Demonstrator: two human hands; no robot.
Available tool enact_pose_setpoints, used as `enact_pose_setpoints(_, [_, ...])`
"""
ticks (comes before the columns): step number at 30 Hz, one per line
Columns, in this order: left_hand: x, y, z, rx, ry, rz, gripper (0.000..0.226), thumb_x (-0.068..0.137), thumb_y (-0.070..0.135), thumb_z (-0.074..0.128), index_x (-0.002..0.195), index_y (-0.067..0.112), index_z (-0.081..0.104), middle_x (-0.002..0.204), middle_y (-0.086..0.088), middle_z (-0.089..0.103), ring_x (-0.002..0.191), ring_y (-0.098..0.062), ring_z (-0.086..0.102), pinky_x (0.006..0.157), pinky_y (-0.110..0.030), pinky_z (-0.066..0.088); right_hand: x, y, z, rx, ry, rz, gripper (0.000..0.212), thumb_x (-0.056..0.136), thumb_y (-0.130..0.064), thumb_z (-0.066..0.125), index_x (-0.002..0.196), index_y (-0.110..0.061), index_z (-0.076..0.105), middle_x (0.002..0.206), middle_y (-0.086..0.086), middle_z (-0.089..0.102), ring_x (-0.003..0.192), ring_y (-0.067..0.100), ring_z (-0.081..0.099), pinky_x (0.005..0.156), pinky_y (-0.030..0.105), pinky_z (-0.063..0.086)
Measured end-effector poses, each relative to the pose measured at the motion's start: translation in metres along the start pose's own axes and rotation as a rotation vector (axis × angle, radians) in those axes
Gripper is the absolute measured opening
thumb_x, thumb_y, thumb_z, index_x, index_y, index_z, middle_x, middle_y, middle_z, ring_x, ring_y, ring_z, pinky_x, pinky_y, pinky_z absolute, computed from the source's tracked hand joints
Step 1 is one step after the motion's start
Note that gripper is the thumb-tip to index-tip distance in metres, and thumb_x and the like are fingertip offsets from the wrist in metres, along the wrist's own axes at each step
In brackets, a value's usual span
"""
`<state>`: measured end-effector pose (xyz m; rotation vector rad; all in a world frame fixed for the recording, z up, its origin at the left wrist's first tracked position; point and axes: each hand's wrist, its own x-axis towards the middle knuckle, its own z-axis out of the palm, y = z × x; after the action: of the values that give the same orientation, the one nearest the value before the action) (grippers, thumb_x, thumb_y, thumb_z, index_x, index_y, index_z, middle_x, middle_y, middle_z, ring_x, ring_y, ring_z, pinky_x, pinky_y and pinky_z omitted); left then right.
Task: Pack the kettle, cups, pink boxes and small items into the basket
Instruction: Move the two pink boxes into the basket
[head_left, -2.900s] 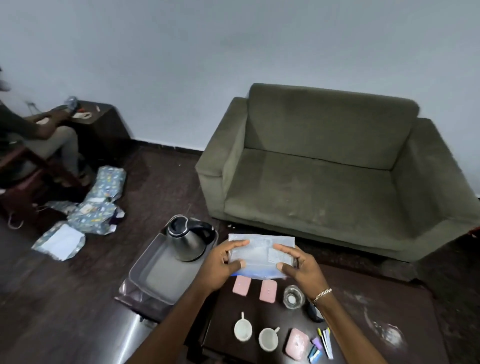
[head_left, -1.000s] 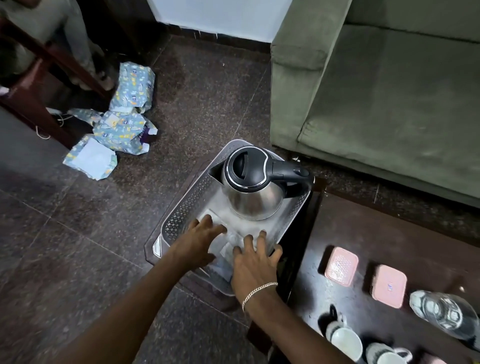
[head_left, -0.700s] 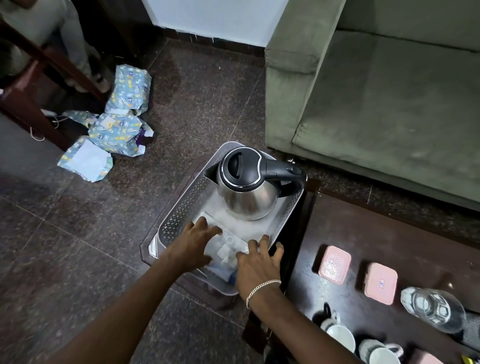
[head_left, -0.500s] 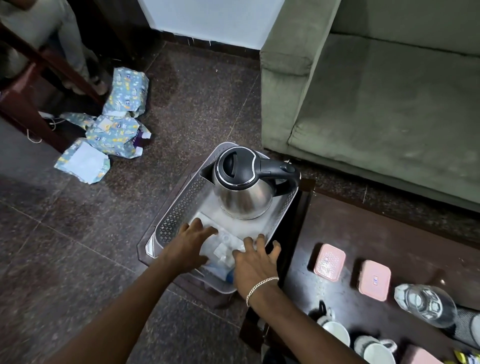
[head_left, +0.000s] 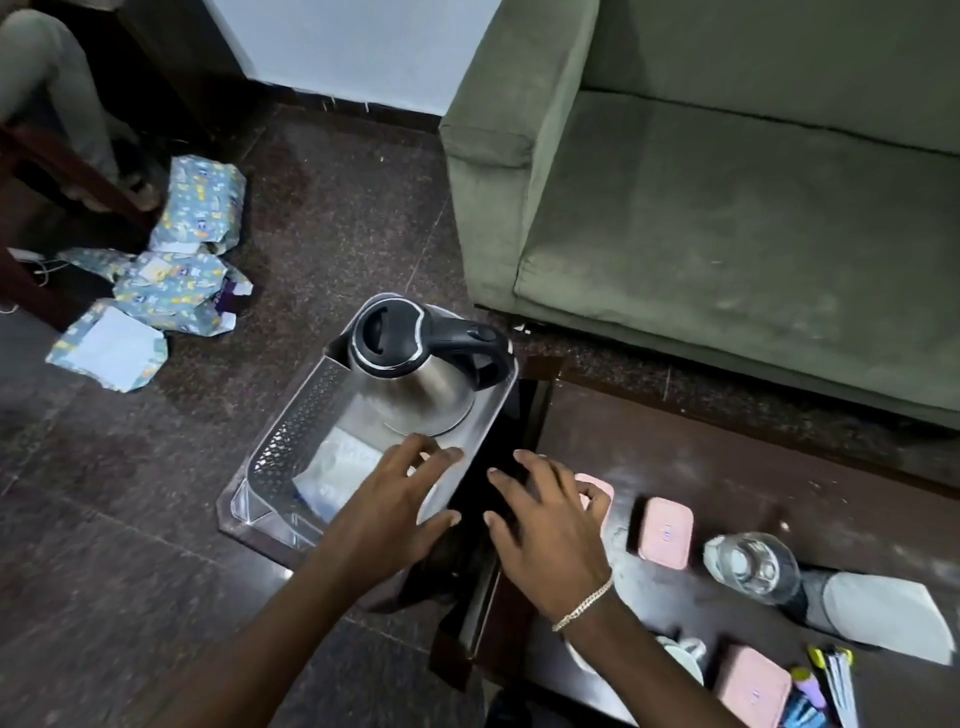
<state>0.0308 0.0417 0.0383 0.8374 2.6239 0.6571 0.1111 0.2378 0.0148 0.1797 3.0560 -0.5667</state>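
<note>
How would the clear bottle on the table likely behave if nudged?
The bottle stands upright on a narrow base, so it would probably tip easily. Its round body suggests it would then roll. Smooth clear plastic looks somewhat slippery.

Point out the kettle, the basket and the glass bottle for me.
kettle (head_left: 415, 395): head view, on its steel body below the black lid.
basket (head_left: 291, 441): head view, on its perforated left wall.
glass bottle (head_left: 750, 564): head view, on its clear top, on the table.

Both arms are reaching forward. The left hand (head_left: 395, 506) and the right hand (head_left: 545, 525) are spreading their fingers wide, palms down, holding nothing.
</note>
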Motion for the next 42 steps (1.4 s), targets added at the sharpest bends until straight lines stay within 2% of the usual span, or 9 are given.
enact_pose_setpoints(6, [0.043, 0.059, 0.06, 0.012, -0.122, 0.108, 0.061, 0.094, 0.031, 0.068, 0.151, 0.02, 0.049, 0.145, 0.0, 0.05, 0.13, -0.023, 0.054, 0.112, -0.034, 0.045, -0.026, 0.092, -0.021, -0.095, -0.045, 0.114, 0.053, 0.078, -0.05, 0.065, 0.129, -0.037, 0.058, 0.137, -0.005, 0.056, 0.118, 0.021, 0.057, 0.085, 0.043, 0.035])
enact_pose_setpoints(10, [0.076, 0.086, 0.115, 0.156, -0.264, 0.184, 0.076, 0.091, 0.029, 0.073, 0.156, 0.019, 0.036, 0.154, -0.001, 0.04, 0.134, -0.026, 0.047, 0.117, -0.033, 0.037, -0.038, 0.154, -0.014, -0.162, -0.196, 0.218, 0.069, 0.077, -0.052, 0.068, 0.14, -0.033, 0.048, 0.141, -0.001, 0.05, 0.125, 0.024, 0.052, 0.089, 0.048, 0.037])
enact_pose_setpoints(13, [0.098, 0.096, 0.151, 0.243, -0.391, 0.165, 0.094, 0.087, 0.022, 0.078, 0.163, 0.016, 0.022, 0.168, -0.005, 0.023, 0.148, -0.03, 0.035, 0.12, -0.043, 0.039, -0.042, 0.191, 0.002, -0.207, -0.317, 0.253, 0.083, 0.078, -0.054, 0.067, 0.15, -0.03, 0.032, 0.153, -0.002, 0.034, 0.134, 0.021, 0.043, 0.097, 0.049, 0.032])
enact_pose_setpoints(16, [0.113, 0.096, 0.177, 0.322, -0.501, 0.127, 0.103, 0.086, 0.019, 0.08, 0.165, 0.014, 0.014, 0.173, -0.007, 0.012, 0.155, -0.034, 0.023, 0.12, -0.05, 0.04, -0.042, 0.21, 0.019, -0.25, -0.401, 0.23, 0.094, 0.072, -0.053, 0.072, 0.151, -0.026, 0.028, 0.154, -0.003, 0.031, 0.135, 0.02, 0.04, 0.097, 0.051, 0.032])
enact_pose_setpoints(20, [0.122, 0.095, 0.198, 0.411, -0.57, 0.122, 0.108, 0.086, 0.021, 0.082, 0.165, 0.009, 0.009, 0.172, -0.01, 0.012, 0.154, -0.037, 0.023, 0.122, -0.048, 0.038, -0.041, 0.219, 0.037, -0.285, -0.446, 0.194, 0.104, 0.066, -0.052, 0.077, 0.152, -0.021, 0.027, 0.152, -0.002, 0.032, 0.133, 0.021, 0.042, 0.094, 0.05, 0.029])
enact_pose_setpoints(26, [0.118, 0.093, 0.209, 0.435, -0.51, 0.167, 0.097, 0.087, 0.011, 0.074, 0.163, 0.005, 0.015, 0.162, -0.012, 0.027, 0.139, -0.037, 0.037, 0.114, -0.047, 0.045, -0.042, 0.225, 0.049, -0.317, -0.427, 0.187, 0.1, 0.066, -0.042, 0.078, 0.151, -0.018, 0.031, 0.148, -0.001, 0.04, 0.127, 0.02, 0.046, 0.089, 0.048, 0.029])
enact_pose_setpoints(33, [0.092, 0.079, 0.166, 0.33, -0.368, 0.283, 0.097, 0.081, 0.01, 0.073, 0.162, 0.011, 0.019, 0.164, -0.006, 0.027, 0.148, -0.032, 0.031, 0.126, -0.039, 0.031, -0.042, 0.191, 0.022, -0.245, -0.305, 0.21, 0.096, 0.067, -0.058, 0.067, 0.15, -0.022, 0.036, 0.145, -0.005, 0.047, 0.129, 0.016, 0.048, 0.091, 0.047, 0.024])
enact_pose_setpoints(38, [0.058, 0.055, 0.076, 0.163, -0.227, 0.332, 0.092, 0.078, 0.018, 0.069, 0.161, 0.015, 0.029, 0.164, -0.001, 0.034, 0.154, -0.02, 0.027, 0.13, -0.03, 0.016, -0.028, 0.114, -0.016, -0.075, -0.156, 0.137, 0.098, 0.062, -0.064, 0.059, 0.149, -0.024, 0.037, 0.143, -0.006, 0.047, 0.123, 0.02, 0.051, 0.095, 0.049, 0.037])
enact_pose_setpoints(42, [0.019, 0.015, -0.003, 0.136, -0.222, 0.19, 0.099, 0.073, 0.019, 0.082, 0.159, 0.021, 0.033, 0.162, 0.005, 0.035, 0.151, -0.013, 0.027, 0.124, -0.018, 0.021, -0.013, 0.039, -0.03, 0.047, -0.071, 0.074, 0.097, 0.06, -0.068, 0.06, 0.145, -0.025, 0.043, 0.14, -0.01, 0.049, 0.118, 0.015, 0.052, 0.088, 0.042, 0.032])
